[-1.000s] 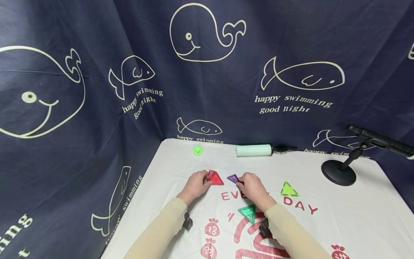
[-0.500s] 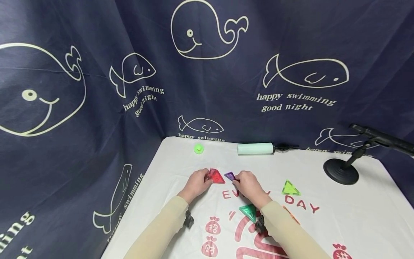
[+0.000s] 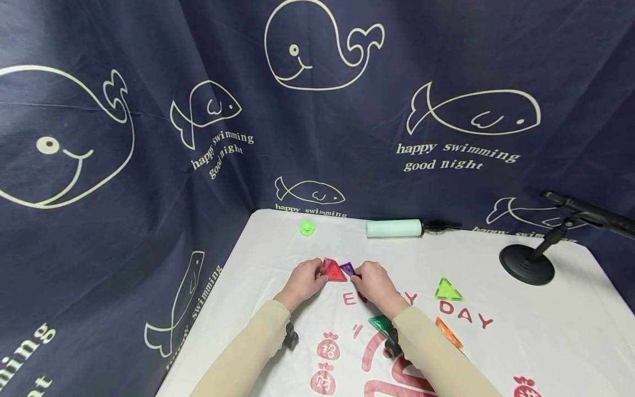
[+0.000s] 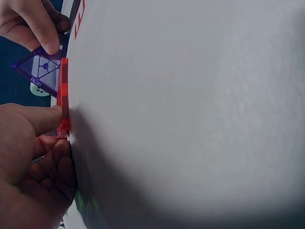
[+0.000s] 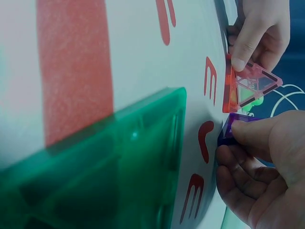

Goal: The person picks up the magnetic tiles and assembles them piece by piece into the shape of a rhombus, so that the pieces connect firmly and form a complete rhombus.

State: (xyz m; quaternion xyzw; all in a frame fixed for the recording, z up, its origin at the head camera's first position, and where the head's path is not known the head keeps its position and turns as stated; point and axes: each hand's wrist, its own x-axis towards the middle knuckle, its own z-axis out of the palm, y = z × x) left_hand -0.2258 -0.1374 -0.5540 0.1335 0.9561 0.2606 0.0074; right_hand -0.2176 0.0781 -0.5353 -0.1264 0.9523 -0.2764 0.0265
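My left hand (image 3: 304,280) pinches a red triangular magnetic tile (image 3: 334,271) between thumb and fingers, close over the white cloth. A clear pinkish-red triangular face (image 5: 259,86) stands up from its red edge in the right wrist view. My right hand (image 3: 374,281) holds a smaller purple triangular tile (image 3: 348,268) by its near side, thumb on its face (image 5: 228,131). The purple tile's corner is right at the red tile's right side. Seen from the left wrist, the purple tile (image 4: 38,71) is tilted up and shows an open lattice pattern.
A green triangular tile (image 3: 381,324) lies under my right wrist, partly hidden. To the right are a lime tile (image 3: 448,289) and an orange tile (image 3: 448,333). Farther back sit a green duck toy (image 3: 307,227), a mint cylinder (image 3: 394,228) and a black stand (image 3: 527,264).
My right hand has moved left, bringing the purple tile up to the red one. The left hand stays nearly in place. The orange tile has come out from behind the right sleeve.
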